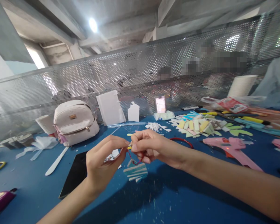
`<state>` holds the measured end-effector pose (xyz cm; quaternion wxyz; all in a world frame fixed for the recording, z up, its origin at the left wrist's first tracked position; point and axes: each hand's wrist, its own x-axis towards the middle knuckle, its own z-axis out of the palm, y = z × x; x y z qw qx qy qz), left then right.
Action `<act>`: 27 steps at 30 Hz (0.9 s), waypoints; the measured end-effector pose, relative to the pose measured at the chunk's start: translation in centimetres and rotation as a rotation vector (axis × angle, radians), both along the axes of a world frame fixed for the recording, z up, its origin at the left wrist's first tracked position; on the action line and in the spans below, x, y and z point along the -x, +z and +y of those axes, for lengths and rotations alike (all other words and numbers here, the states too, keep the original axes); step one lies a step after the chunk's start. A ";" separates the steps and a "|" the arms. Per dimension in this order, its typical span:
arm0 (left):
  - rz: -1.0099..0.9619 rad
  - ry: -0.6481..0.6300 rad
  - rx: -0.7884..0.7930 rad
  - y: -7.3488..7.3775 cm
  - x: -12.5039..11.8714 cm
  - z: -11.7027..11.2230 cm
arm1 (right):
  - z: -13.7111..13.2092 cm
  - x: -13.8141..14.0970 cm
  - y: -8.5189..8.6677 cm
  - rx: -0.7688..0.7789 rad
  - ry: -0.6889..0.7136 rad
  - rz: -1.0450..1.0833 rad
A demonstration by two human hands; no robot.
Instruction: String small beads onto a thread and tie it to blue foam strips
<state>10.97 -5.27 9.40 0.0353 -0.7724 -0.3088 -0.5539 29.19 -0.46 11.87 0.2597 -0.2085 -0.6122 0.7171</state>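
My left hand [105,161] and my right hand [149,146] meet above the blue table [168,193], both pinched on a small yellow piece [129,147] with a thin red string [136,160] looping below the fingers. Under the hands lies a small stack of teal and white paper strips [136,172]. A black phone [76,174] lies flat just left of my left wrist.
A pink glue gun [233,149] lies at right, beside a pile of coloured paper scraps [200,126]. A beige backpack [74,122] stands at back left, with a white plastic knife [56,161] near it. A perforated metal screen [130,74] closes the far edge; people sit behind it.
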 end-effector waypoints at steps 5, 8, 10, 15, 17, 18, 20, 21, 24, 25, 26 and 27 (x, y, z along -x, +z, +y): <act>0.043 -0.007 -0.112 -0.1 0.2 0.2 | -0.1 0.1 0.1 0.006 -0.001 -0.020; 0.046 -0.026 -0.145 -0.1 0.3 0.3 | 0.0 0.1 0.1 0.001 -0.003 -0.014; 0.052 -0.028 -0.152 -0.1 0.3 0.3 | 0.0 0.1 0.0 0.002 -0.008 -0.009; 0.094 -0.016 -0.208 0.2 0.2 0.2 | 0.0 0.1 -0.1 0.002 -0.013 -0.022; 0.112 -0.003 -0.234 0.2 0.2 0.2 | 0.0 0.1 -0.1 0.002 -0.008 -0.023; 0.120 0.006 -0.245 0.2 0.2 0.2 | 0.0 0.1 0.0 0.001 -0.007 -0.023; 0.136 0.027 -0.262 0.1 0.2 0.2 | -0.1 0.1 0.0 0.000 -0.007 -0.024; 0.144 0.036 -0.267 0.1 0.2 0.3 | -0.1 0.2 0.1 0.001 -0.009 -0.024; 0.165 0.045 -0.291 0.0 0.3 0.3 | -0.1 0.2 0.0 0.003 -0.002 -0.023; 0.171 0.047 -0.298 -0.1 0.4 0.3 | -0.1 0.2 0.0 0.005 0.000 -0.021; 0.176 0.051 -0.304 -0.1 0.4 0.3 | -0.1 0.2 0.0 0.007 0.001 -0.019; 0.180 0.054 -0.308 -0.2 0.5 0.3 | -0.1 0.2 -0.1 0.010 0.004 -0.017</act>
